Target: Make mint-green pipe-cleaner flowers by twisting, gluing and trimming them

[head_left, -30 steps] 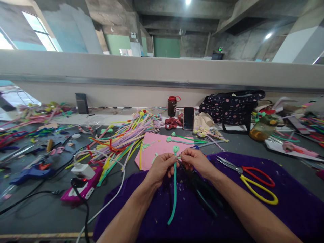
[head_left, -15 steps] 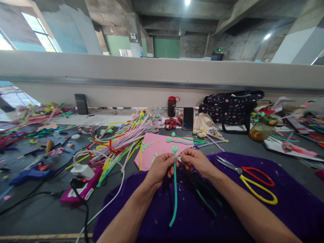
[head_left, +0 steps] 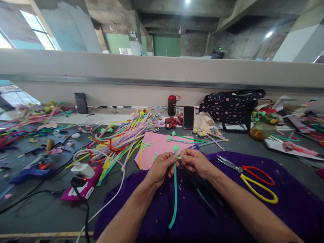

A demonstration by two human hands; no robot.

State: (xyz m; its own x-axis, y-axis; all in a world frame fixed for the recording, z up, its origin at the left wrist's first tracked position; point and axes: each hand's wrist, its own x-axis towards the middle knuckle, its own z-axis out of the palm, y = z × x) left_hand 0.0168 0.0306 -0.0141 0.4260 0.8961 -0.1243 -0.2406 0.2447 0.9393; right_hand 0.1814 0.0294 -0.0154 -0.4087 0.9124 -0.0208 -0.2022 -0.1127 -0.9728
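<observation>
Between the fingers of my left hand (head_left: 164, 166) is a green pipe-cleaner stem (head_left: 174, 199), hanging down over the purple cloth (head_left: 146, 219). A pale green fuzzy flower head (head_left: 176, 148) tops it, just above my fingertips. My right hand (head_left: 194, 162) meets the left at the stem, closed in a pinch on a small pale green piece (head_left: 179, 157). Most of that piece is hidden by the fingers. Dark-handled pliers (head_left: 206, 197) lie on the cloth under my right wrist. Scissors (head_left: 249, 175) with one red and one yellow handle rest right of my right forearm.
A pink sheet (head_left: 149, 158) lies beyond my hands, with finished green stems (head_left: 186, 139) on it. Bundled pipe cleaners (head_left: 131, 135) are at left, near a magenta power strip (head_left: 83, 189) with trailing cables. A phone (head_left: 188, 117), red-lidded bottle (head_left: 172, 106) and dotted bag (head_left: 227, 109) stand behind.
The hands stay together at the stem, shifting only slightly. The flower head appears turned a little, and the small pale piece at my right fingertips shows a bit differently.
</observation>
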